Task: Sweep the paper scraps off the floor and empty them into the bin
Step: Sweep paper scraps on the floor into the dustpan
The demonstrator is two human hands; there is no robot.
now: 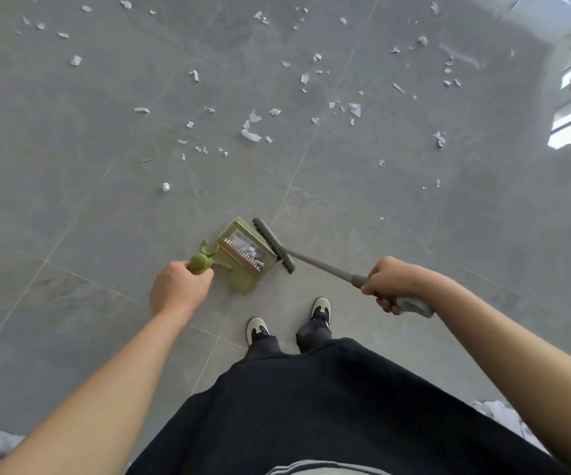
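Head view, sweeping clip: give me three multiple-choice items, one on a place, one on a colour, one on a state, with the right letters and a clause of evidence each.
1. Where does the broom head sit?
A. against the open mouth of the dustpan
B. leaning on a wall
C. under the shoes

2. What colour is the dustpan?
A. red
B. olive green
C. white

3. What is the state of the floor ahead?
A. fully swept
B. wet
C. strewn with paper scraps

Answers:
1. A, the bristles lie along the pan's open edge, in front of the person's shoes.
2. B, the pan and the handle gripped by the left hand are green, while the right hand grips the grey broom handle.
3. C, white scraps lie scattered over the grey tiles, with some already inside the pan.
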